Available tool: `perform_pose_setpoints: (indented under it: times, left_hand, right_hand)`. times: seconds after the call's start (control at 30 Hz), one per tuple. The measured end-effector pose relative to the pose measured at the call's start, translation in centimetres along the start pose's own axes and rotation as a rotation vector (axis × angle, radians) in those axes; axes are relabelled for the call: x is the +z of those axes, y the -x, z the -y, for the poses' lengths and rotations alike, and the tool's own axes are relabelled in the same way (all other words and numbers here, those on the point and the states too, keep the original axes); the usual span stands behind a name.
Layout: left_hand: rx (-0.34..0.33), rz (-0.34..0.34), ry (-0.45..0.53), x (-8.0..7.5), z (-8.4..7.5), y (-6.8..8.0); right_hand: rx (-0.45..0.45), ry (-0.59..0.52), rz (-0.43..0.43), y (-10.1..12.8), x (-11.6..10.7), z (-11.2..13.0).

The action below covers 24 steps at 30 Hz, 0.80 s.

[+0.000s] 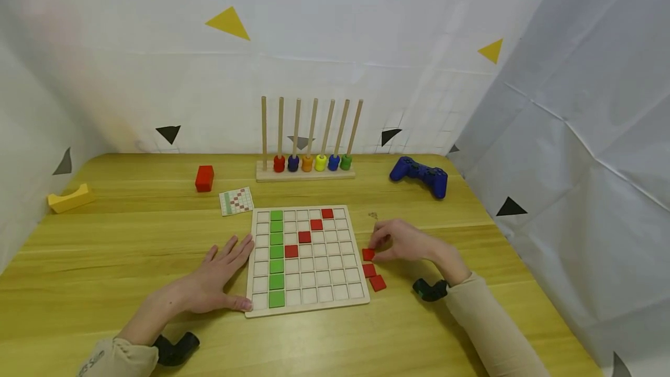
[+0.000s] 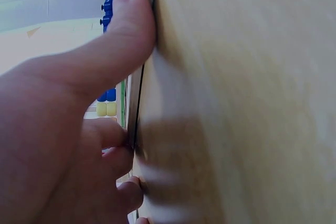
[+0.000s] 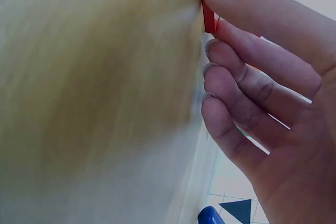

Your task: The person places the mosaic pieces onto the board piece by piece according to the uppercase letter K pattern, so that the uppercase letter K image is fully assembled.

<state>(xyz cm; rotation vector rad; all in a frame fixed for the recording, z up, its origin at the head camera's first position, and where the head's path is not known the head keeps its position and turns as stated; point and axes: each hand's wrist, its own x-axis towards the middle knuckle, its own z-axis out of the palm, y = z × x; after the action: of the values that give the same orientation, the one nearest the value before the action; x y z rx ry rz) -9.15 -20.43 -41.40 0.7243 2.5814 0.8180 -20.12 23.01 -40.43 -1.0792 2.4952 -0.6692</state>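
A wooden grid board (image 1: 340,277) lies on the table, with a column of green square tiles (image 1: 276,252) near its left side and several red tiles rising diagonally to the upper right. My left hand (image 1: 217,277) rests at the board's left edge, fingers spread, thumb (image 2: 131,19) against the rim. Just off the board's right edge, my right hand (image 1: 400,241) pinches a red square tile (image 3: 210,9) between thumb and index finger, its other fingers loosely curled. Two more red tiles (image 1: 377,283) lie below that one, beside the board.
A small pattern card (image 1: 236,201) lies at the board's upper left corner. Behind stand a peg rack (image 1: 305,175) with coloured beads, a red block (image 1: 205,178) and a blue game controller (image 1: 419,175). A yellow arched block (image 1: 70,198) is at far left.
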Motion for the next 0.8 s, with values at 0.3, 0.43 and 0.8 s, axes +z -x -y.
perform_pose_setpoints:
  times: [0.3, 0.43, 0.8]
  left_hand:
    - [0.013, 0.002, 0.003, -0.1, 0.0, 0.0]
    - [0.007, 0.001, 0.001, -0.1, 0.1, 0.1]
    - [0.013, 0.003, 0.007, -0.1, -0.1, 0.0]
  right_hand:
    - [-0.012, -0.016, -0.003, 0.1, -0.1, 0.1]
    - [-0.022, -0.045, -0.033, 0.1, -0.4, 0.5]
    - [-0.091, -0.004, -0.019, -2.7, -1.4, 3.7]
